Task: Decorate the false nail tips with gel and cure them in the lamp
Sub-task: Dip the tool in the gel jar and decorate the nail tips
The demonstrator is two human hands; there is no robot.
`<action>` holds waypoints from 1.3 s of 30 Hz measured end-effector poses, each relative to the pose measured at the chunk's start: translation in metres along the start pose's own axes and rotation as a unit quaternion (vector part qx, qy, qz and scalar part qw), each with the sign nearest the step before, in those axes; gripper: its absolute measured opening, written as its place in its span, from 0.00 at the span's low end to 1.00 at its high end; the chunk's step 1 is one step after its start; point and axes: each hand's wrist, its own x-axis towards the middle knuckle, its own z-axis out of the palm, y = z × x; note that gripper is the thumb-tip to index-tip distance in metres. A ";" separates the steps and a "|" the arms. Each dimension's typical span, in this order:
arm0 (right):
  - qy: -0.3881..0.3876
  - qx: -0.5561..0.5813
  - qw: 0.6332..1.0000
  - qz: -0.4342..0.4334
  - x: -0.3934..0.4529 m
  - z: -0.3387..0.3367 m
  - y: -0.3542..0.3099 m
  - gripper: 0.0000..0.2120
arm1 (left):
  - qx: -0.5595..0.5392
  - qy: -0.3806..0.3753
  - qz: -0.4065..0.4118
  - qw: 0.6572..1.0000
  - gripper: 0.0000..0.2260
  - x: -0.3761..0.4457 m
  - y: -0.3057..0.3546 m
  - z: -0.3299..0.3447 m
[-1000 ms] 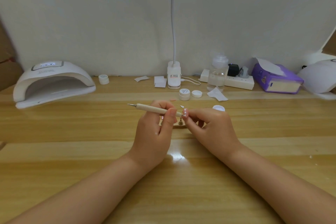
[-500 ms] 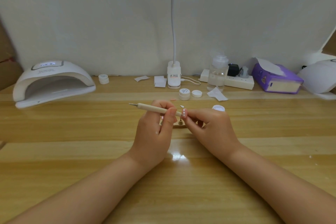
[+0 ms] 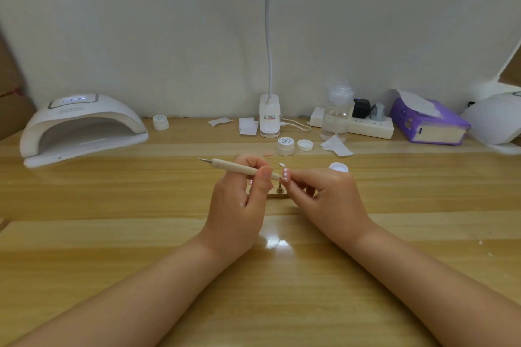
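Above the middle of the glossy wooden table (image 3: 112,234), the right hand (image 3: 327,200) pinches a pink false nail tip (image 3: 285,175) dotted white. The left hand (image 3: 239,200) grips a slim wooden dotting tool (image 3: 239,168), its point touching the tip. The arched white curing lamp (image 3: 81,127) sits at the table's far left corner.

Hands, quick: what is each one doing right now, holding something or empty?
Left hand: closed round a wooden dotting tool, its tip at the nail.
Right hand: pinching a pink false nail tip with white dots.
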 end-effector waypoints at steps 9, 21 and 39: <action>0.001 -0.004 1.000 -0.002 0.000 0.000 0.001 0.07 | -0.007 -0.002 -0.007 1.000 0.04 0.000 -0.001 0.000; 0.006 -0.001 1.000 -0.007 0.000 0.001 0.001 0.06 | 0.003 -0.002 -0.005 1.000 0.04 -0.001 0.000 0.000; 0.006 0.004 1.000 -0.008 -0.001 0.000 0.000 0.04 | -0.002 0.005 -0.004 1.000 0.03 0.000 0.000 0.000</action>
